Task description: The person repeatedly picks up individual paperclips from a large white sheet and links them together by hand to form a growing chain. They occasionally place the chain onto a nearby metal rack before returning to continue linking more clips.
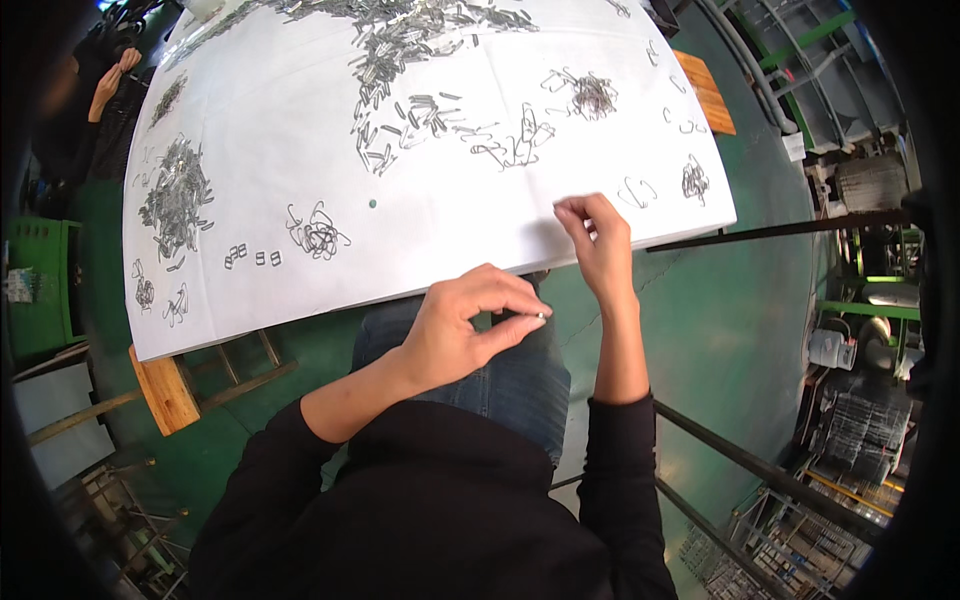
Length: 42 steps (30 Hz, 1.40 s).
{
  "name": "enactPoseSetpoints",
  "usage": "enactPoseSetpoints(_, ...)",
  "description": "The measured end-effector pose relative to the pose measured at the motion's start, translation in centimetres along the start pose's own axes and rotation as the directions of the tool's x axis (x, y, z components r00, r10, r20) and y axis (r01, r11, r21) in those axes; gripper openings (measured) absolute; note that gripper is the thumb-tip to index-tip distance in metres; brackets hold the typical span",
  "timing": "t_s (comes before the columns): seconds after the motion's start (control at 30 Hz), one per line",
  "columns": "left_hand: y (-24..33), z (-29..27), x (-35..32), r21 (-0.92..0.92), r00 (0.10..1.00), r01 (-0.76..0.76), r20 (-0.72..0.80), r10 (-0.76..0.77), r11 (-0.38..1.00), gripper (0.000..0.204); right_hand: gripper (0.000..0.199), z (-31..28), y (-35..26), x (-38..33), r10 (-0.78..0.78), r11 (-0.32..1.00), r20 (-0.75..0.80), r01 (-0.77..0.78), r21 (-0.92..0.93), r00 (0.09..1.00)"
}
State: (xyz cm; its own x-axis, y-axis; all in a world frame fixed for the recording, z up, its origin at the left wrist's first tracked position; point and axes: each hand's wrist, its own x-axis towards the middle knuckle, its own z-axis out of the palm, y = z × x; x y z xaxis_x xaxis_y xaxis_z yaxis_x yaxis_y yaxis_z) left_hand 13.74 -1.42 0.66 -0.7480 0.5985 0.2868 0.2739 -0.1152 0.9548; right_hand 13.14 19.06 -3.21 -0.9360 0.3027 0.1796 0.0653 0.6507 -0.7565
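Clock = whole view, 12 at top.

Lgst: white-covered table (450,225), approx. 9 to 2, its near edge in front of your lap. Green floor (730,320) shows below it, 3–4. Big spread of thin grey metal strips (395,50) on table, 11–12, loose ones trailing twd centre. Wooden bench (165,390) at 8–9, partly under table; 2nd wooden bench (708,95), 1–2, just past table's R edge. Compact heap of same-looking strips (177,205), betw. 9 and 10.

Your L hand (450,325): just below centre, in front of table edge, over your lap; thumb + index pinched on a small shiny piece (541,316) at the tips, shape too tiny to ID. Your R hand (602,245): at 2, above near table edge; fingers curled, thumb close to index; can't tell if anything's betw. them. Another person's hands (110,85) at 10, beyond table's L side.

Wire tangles: dark wire pile (592,97) at 1; bent-wire hooks (320,237) at approx. 10; smaller wire cluster (694,180) at 2, near table corner. Few small bent-wire loops (262,258), just past 9, beside the hooks.

Smallest: green bead-like dot (373,204), 10–11, alone on the white.
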Motion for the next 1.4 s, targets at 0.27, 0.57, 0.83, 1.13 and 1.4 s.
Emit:
enactPoseSetpoints(0.27, -0.3, 0.2, -1.0, -0.037, 0.997, 0.073, -0.028, -0.075, 0.997, 0.014, 0.019, 4.3, 0.3, 10.5, 0.296, 0.892, 0.162, -0.212, -0.399, 0.941)
enactPoseSetpoints(0.57, -0.4, -0.6, -2.1, -0.024, 0.997, 0.074, -0.032, -0.075, 0.997, 0.015, 0.017, 8.4, -0.8, 13.2, 0.146, 0.878, 0.332, 0.032, -0.477, 0.932)
enactPoseSetpoints(0.83, -0.5, -0.2, -2.2, 0.0, 0.997, 0.04, -0.069, -0.04, 0.999, 0.014, 0.017, 7.3, -1.4, 11.1, -0.094, 0.868, 0.36, 0.254, -0.426, 0.928)
enactPoseSetpoints(1.13, -1.2, 0.6, -2.2, 0.061, 0.989, 0.06, -0.14, -0.051, 0.996, 0.017, 0.012, -0.9, -5.1, -2.1, 0.245, 0.743, 0.259, -0.353, 0.569, 0.934)
enactPoseSetpoints(1.4, -0.8, 1.3, -2.1, 0.07, 0.983, 0.052, -0.18, -0.038, 0.996, 0.027, 0.005, -2.0, -7.9, -9.9, 0.274, 0.584, 0.113, -0.258, 0.77, 0.955)
